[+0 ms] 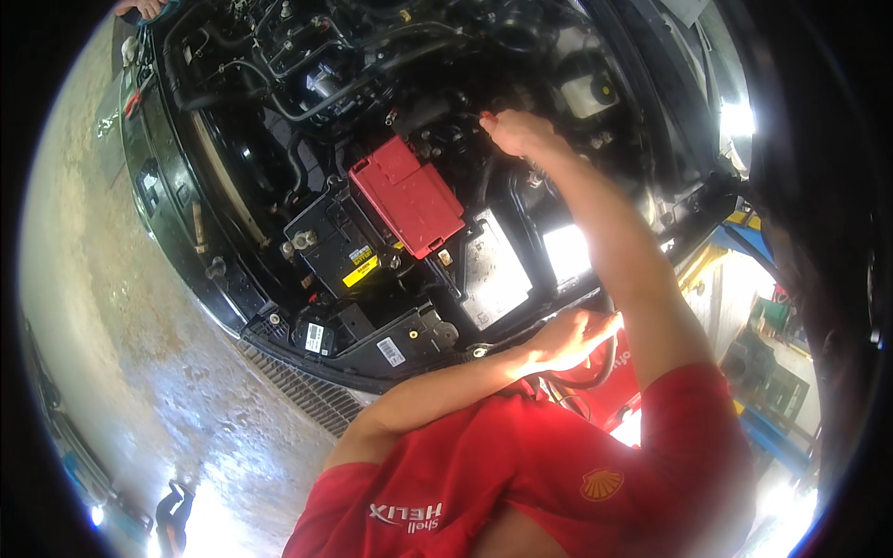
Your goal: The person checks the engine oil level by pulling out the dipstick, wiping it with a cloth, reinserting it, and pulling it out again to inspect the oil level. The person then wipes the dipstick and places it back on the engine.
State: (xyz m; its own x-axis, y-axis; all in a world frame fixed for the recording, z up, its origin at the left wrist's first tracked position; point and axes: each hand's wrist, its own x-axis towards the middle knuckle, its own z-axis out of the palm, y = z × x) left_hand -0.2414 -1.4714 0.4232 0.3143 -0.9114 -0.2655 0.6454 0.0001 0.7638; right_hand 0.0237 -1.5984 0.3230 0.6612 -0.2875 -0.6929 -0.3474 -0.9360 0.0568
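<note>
My right hand [520, 132] reaches over the engine bay, its fingers closed on a small red object [488, 121], perhaps a handle; its far end is lost among dark parts. My left hand [568, 340] is at the near fender edge, brightly lit, beside a dark hose [605, 370]; whether it holds anything is unclear. A black car battery [328, 240] with a yellow label sits left of centre, partly under a red plastic cover [408, 199]. To the right of the cover lies a pale, spotted flat surface [494, 275]. A white reservoir with a black cap [589, 96] stands beyond my right hand.
Hoses and engine parts [328, 84] fill the upper bay. A wooden-looking handle [200, 227] lies on the front panel at left. Another person's hand [145, 8] is at the top left edge. A metal floor grate [303, 387] runs below the bumper. Blue and yellow equipment [743, 223] stands at right.
</note>
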